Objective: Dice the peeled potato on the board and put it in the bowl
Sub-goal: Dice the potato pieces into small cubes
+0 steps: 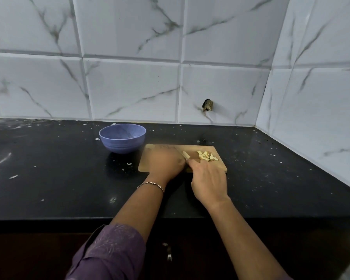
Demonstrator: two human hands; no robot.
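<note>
We see left hand (166,161) blurred over board (192,148), fingers curled; thin blade (179,151) runs from it to potato strip (186,154). Grip there: cannot tell. Right hand (209,182) has fingertips at strip's near end, grip hidden. Diced pieces (207,156) piled on board's right. Bowl (122,138) on desk (49,168), just left of board.

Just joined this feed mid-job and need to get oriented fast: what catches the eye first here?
Both hands meet over the wooden board on the black counter. The left hand is motion-blurred, and the right hand reaches to a pale potato strip. A pile of cut potato pieces lies at the board's right end. The purple bowl stands just off its far left corner, with no potato showing inside.
</note>
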